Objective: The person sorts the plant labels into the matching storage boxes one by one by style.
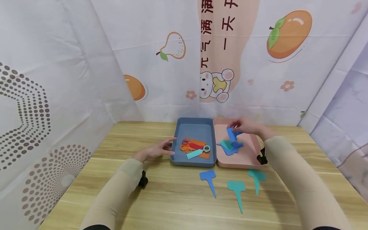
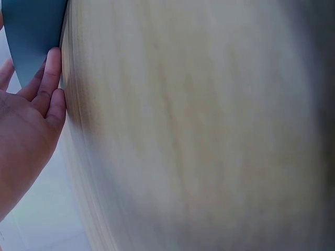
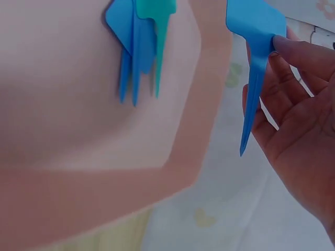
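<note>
My right hand (image 1: 247, 125) pinches a blue T-shaped plant label (image 3: 255, 57) between thumb and fingers, above the pink tray (image 1: 244, 156). Its pointed stem hangs down in the right wrist view. Below it, several blue and teal plant labels (image 1: 227, 147) lie in a loose pile inside that tray. My left hand (image 1: 156, 149) rests against the left side of the blue tray (image 1: 195, 129), its fingers fairly straight along the outer wall. In the blue tray lie orange, red and turquoise tags (image 1: 196, 152) with ring ends, overlapping one another.
In front of the trays, a blue plant label (image 1: 208, 176) and two teal ones, one in the middle (image 1: 237, 187) and one to the right (image 1: 257, 175), lie on the wooden table (image 1: 172, 198). The two trays stand side by side before a printed curtain (image 1: 161, 19).
</note>
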`<state>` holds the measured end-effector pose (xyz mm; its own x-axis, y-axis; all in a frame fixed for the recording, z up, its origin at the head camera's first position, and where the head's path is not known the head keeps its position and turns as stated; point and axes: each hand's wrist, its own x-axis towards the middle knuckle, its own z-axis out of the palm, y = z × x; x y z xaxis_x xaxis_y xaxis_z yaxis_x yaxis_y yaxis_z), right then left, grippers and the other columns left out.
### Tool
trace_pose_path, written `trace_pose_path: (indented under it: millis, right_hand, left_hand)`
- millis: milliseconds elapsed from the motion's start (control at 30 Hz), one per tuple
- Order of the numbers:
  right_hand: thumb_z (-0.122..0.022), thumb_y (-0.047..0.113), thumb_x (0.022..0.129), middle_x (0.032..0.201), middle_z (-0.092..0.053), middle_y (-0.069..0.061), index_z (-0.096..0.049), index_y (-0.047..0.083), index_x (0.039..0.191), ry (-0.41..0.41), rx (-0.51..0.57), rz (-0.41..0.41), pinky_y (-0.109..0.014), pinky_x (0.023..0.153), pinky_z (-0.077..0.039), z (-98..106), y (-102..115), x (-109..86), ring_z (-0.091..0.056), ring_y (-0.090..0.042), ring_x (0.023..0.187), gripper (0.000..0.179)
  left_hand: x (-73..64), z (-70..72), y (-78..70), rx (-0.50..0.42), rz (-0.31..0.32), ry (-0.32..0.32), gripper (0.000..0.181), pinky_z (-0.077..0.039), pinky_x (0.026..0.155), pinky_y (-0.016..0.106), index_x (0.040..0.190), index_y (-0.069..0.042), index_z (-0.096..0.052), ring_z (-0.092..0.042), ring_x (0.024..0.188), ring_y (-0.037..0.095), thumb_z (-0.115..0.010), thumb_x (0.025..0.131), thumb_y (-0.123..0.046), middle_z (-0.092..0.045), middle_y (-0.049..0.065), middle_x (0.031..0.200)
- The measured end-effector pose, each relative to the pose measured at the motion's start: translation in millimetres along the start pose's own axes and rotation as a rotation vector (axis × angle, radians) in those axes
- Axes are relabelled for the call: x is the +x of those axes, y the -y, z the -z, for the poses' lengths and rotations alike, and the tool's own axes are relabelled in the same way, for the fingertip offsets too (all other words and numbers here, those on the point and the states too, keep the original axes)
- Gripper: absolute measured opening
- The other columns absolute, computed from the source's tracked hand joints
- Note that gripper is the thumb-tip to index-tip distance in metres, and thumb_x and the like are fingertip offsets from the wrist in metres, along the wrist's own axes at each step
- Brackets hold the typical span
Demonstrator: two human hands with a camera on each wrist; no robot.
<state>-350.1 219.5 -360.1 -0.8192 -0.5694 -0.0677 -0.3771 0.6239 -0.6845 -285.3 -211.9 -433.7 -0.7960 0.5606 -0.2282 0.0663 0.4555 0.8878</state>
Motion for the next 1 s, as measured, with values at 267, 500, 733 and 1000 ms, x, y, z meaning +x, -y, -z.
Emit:
trace_pose_path:
  millis: [267, 500, 733, 1000]
  right_hand:
    - [-0.063, -0.002, 0.090, 0.094, -0.066, -0.009, -0.070, -0.002, 0.105, 0.024, -0.012, 0.014, -0.032, 0.074, -0.050, -17.8, -15.1, 8.6, -0.055, -0.026, 0.087, 0.017]
    - [-0.065, -0.004, 0.087, 0.091, -0.067, -0.009, -0.069, -0.004, 0.103, 0.070, 0.023, 0.000, -0.033, 0.075, -0.048, -22.5, -21.2, 9.9, -0.056, -0.025, 0.087, 0.017]
    - [-0.068, -0.003, 0.085, 0.088, -0.066, -0.004, -0.071, 0.001, 0.097, 0.076, -0.090, -0.032, -0.030, 0.075, -0.049, -26.8, -20.9, 17.2, -0.056, -0.021, 0.083, 0.013]
    - [-0.066, -0.002, 0.087, 0.093, -0.066, -0.009, -0.068, -0.003, 0.099, 0.071, -0.073, -0.055, -0.032, 0.076, -0.050, -31.2, -16.0, 21.4, -0.059, -0.023, 0.085, 0.012]
  left_hand:
    - [2.6, -0.5, -4.1, 0.007, 0.008, -0.004, 0.076, -0.031, 0.108, 0.048, 0.156, -0.016, -0.018, -0.035, 0.134, 0.036, -0.063, 0.096, -0.021, -0.020, 0.019, 0.156]
    - [3.1, 0.2, -4.2, 0.004, 0.013, -0.011, 0.076, -0.032, 0.108, 0.048, 0.156, -0.017, -0.019, -0.036, 0.134, 0.036, -0.064, 0.096, -0.022, -0.021, 0.018, 0.156]
    - [1.5, -0.6, -2.2, 0.000, 0.012, -0.011, 0.076, -0.031, 0.108, 0.049, 0.156, -0.017, -0.018, -0.035, 0.134, 0.037, -0.064, 0.096, -0.022, -0.021, 0.019, 0.156]
    - [0.9, 0.0, 1.0, -0.004, 0.014, -0.008, 0.076, -0.031, 0.108, 0.049, 0.156, -0.018, -0.019, -0.035, 0.134, 0.037, -0.065, 0.095, -0.024, -0.020, 0.019, 0.156]
